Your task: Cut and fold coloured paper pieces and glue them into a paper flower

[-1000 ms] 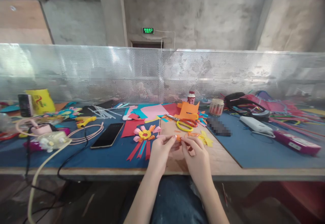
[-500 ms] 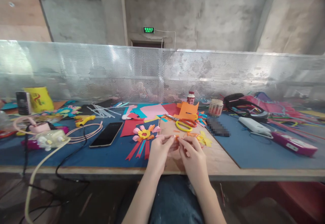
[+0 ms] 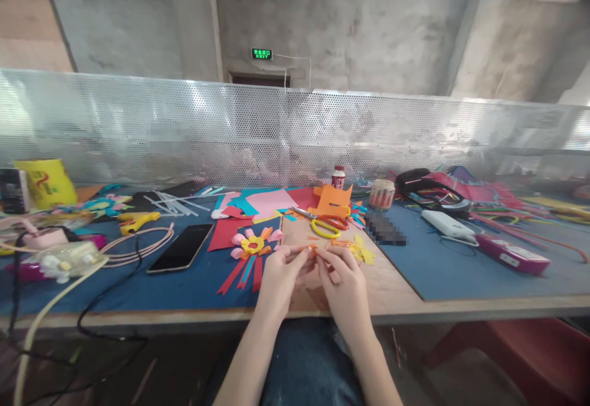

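My left hand (image 3: pixel 281 274) and right hand (image 3: pixel 343 280) both pinched a small orange paper strip (image 3: pixel 310 249) over the counter (image 3: pixel 461 304), close to its near edge. I judged an uneven tug could have torn it, or a slack pinch dropped it.

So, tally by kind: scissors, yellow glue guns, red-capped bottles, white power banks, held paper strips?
scissors: 1
yellow glue gun: 1
red-capped bottle: 1
white power bank: 1
held orange paper strip: 1
Total: 5
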Demonstrator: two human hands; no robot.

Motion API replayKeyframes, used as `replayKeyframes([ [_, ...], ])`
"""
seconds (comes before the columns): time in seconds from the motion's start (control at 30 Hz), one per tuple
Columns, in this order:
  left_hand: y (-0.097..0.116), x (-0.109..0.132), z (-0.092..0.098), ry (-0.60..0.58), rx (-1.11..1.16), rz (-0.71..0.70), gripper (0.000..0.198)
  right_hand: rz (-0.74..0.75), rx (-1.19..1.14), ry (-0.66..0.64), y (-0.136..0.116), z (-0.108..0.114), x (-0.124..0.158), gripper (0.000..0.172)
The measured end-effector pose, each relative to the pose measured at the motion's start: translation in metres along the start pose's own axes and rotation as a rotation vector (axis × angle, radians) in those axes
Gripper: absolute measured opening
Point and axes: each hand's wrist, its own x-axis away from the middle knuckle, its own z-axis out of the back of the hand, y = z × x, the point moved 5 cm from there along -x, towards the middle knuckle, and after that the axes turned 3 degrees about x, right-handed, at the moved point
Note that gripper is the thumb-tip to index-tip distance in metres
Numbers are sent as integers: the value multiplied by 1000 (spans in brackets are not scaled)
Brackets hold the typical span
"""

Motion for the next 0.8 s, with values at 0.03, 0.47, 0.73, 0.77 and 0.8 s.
replayKeyframes([
  [0.03, 0, 0, 0, -2, -1, 2, 22, -61, -39, -15, 2, 0, 0, 21],
  [0.47, 1, 0, -2, -16, -31, 2, 20, -455, -443, -225, 20, 1, -4, 13],
  [0.73, -1, 0, -7, -170, -259, -23, 19, -565, -721, -111, 27, 2, -1, 16],
  [0.77, -1, 1, -8, -187, -285, -31, 18, -581, -754, -105, 28, 2, -1, 15],
  [0.8, -1, 1, -9, -202, -303, -37, 17, -593, -772, -102, 28, 2, -1, 15],
])
